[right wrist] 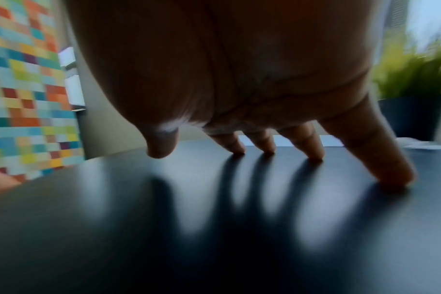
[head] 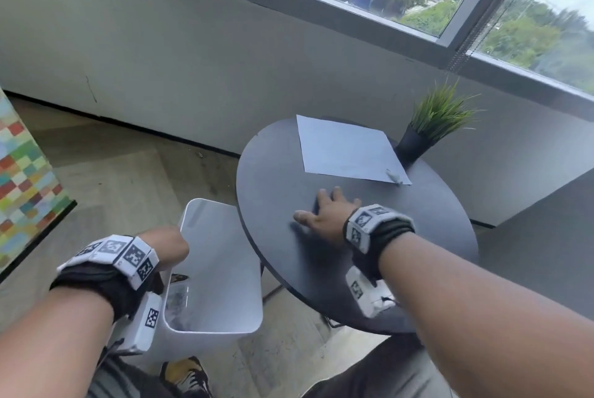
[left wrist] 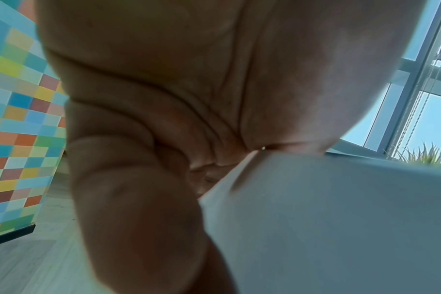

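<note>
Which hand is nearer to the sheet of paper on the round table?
Right. The right hand rests on the table just short of the sheet of paper; the left hand is off the table, gripping the rim of the white bin.

White bin [head: 225,253] at left hand [head: 167,246]; black table [head: 434,220] under right hand [head: 324,217]; beyond it, pale grey paper [head: 347,150] and green plant [head: 440,114] (black pot [head: 413,143]); left of left hand, multicoloured checkered panel [head: 22,179].
</note>
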{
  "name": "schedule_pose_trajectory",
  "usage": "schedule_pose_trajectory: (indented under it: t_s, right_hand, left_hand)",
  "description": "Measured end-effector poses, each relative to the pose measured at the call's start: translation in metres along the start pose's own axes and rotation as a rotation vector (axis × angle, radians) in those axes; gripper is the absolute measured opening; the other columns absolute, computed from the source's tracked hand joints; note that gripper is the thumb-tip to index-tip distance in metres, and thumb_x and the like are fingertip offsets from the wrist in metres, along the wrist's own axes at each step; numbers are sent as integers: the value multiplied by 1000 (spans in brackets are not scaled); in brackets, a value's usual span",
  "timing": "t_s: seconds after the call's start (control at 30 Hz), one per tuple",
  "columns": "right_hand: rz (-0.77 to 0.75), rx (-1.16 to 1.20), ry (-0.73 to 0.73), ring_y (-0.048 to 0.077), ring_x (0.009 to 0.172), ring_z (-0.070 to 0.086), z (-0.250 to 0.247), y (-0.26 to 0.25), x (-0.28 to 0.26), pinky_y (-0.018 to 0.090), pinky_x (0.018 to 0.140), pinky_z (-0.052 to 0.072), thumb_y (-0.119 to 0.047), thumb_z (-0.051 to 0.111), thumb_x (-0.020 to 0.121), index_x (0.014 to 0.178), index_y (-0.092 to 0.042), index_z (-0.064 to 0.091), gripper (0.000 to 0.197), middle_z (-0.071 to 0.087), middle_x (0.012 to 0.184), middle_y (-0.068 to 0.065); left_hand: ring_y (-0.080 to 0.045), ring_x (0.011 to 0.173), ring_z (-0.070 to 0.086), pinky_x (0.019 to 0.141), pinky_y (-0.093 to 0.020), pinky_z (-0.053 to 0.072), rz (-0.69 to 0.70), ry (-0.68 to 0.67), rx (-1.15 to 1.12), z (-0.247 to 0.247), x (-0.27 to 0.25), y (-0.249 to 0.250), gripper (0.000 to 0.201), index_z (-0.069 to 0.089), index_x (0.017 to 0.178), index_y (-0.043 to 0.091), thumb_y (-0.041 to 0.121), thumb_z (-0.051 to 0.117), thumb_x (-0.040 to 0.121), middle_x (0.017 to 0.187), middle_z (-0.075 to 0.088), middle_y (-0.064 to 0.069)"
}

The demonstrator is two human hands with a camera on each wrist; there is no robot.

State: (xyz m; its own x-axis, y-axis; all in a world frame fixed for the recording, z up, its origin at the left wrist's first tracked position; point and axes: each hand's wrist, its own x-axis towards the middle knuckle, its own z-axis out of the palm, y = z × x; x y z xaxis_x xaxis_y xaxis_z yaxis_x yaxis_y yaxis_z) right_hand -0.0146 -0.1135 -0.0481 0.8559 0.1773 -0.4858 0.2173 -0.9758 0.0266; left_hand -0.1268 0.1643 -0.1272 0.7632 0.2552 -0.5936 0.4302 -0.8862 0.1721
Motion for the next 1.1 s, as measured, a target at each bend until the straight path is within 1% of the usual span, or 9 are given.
schedule_pose_trajectory:
  t_s: [0.2, 0.3, 0.43, 0.53, 0.67, 0.77, 0.87, 1.0, 1.1]
  right_hand:
    - [-749, -73, -72, 24, 150, -2, 19, -72, -74, 51, 116, 6, -73, 42, 86, 153, -38, 7, 83, 0, 163, -12]
    - [-546, 171, 70, 13, 149, 8, -2, -17, -42, 31, 120, 7, -56, 49, 93, 155, -27, 12, 78, 9, 163, -2]
    - [-54, -23, 31, 33, 147, 17, -6, 50, -15, 45, 118, 19, -73, 39, 83, 150, -22, 22, 86, 17, 159, 1]
    - [-257, -48, -27, 34, 148, -2, 22, 25, -50, 58, 116, 13, -82, 35, 77, 151, -36, 4, 93, -5, 161, -14]
    - [-748, -49, -21, 19, 149, 3, 30, -25, -98, 50, 115, 10, -69, 45, 88, 151, -38, 13, 77, 8, 161, -15]
    - [-534, 210, 66, 15, 148, 13, 17, -9, -66, 38, 120, 13, -59, 51, 91, 153, -31, 17, 76, 17, 161, -5]
    - [-202, 38, 63, 28, 149, 1, 21, 3, -52, 56, 117, 13, -74, 43, 81, 151, -34, 11, 87, 1, 163, -6]
    - [-690, -22, -87, 15, 149, -10, 39, -24, -123, 50, 115, -5, -72, 46, 85, 151, -43, 5, 82, -2, 161, -19]
    - [-513, 269, 53, 2, 147, 0, 38, 9, -125, 47, 120, -3, -64, 48, 89, 152, -43, 4, 80, 7, 160, -21]
  left_hand:
    - [-23, 91, 63, 64, -23, 46, 31, 0, 6, 1, 1, 3, 34, 59, 121, 12, 13, 45, 90, 105, 66, -8]
    - [-25, 97, 64, 59, -21, 42, 34, -7, 55, -1, -2, 5, 36, 57, 125, 9, 11, 44, 92, 112, 66, -11]
    - [-24, 93, 64, 61, -22, 46, 20, -11, 26, 0, 1, 3, 37, 59, 124, 9, 12, 44, 90, 114, 66, -11]
    - [-24, 103, 63, 71, -23, 44, 19, -13, 97, -1, 2, 10, 35, 59, 124, 8, 12, 43, 93, 118, 65, -11]
    - [-23, 114, 60, 84, -22, 45, 48, -21, 242, 1, -2, 14, 38, 56, 131, 2, 9, 40, 96, 128, 62, -12]
    - [-24, 114, 60, 84, -22, 46, 81, -20, 270, 4, -2, 10, 39, 56, 130, 2, 10, 41, 96, 127, 62, -12]
    - [-25, 115, 61, 69, -21, 42, 75, -36, 295, 6, -5, 9, 37, 58, 128, 1, 10, 42, 96, 126, 63, -13]
    - [-25, 117, 60, 66, -21, 37, 50, -13, 255, 5, 0, 10, 35, 59, 127, 2, 12, 42, 98, 128, 62, -14]
    - [-25, 119, 58, 74, -20, 37, 43, -12, 243, 5, 1, 11, 35, 60, 128, 2, 13, 41, 100, 129, 61, -14]
